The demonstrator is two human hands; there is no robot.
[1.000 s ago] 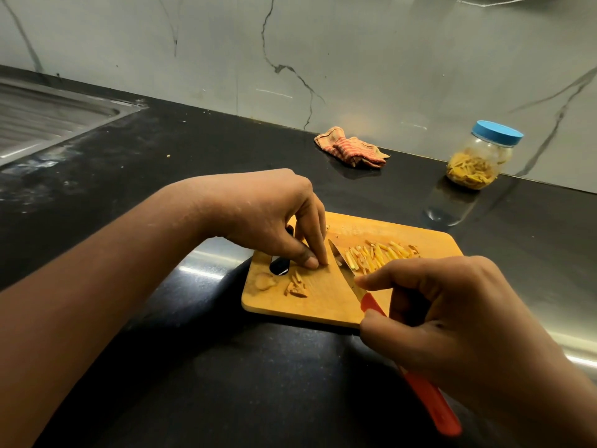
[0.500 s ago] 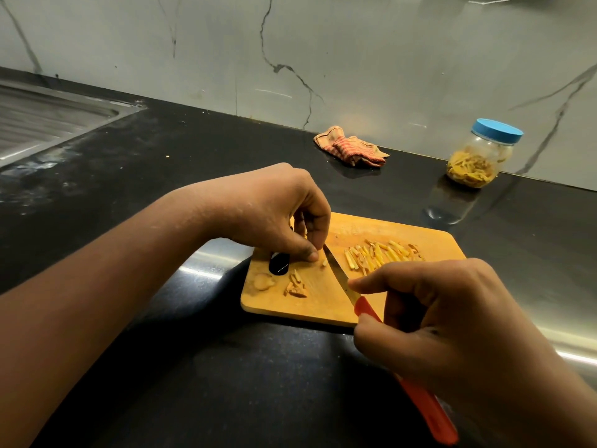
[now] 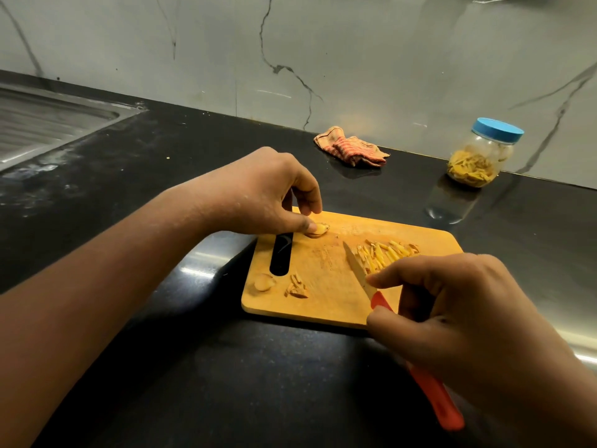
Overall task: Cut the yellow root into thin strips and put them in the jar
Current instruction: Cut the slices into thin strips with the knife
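Left hand pinches root piece; right hand grips knife.

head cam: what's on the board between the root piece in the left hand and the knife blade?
Bare, stained wooden cutting board only; nothing lies between the yellow root piece under the left hand and the red-handled knife's blade, in the head view.

Dim warm light, glare streaks on black countertop, wide-angle bowing

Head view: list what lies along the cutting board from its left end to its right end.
Round root slice → handle slot → small pile of offcuts → root piece pinched by the left hand → knife blade → cut yellow strips.
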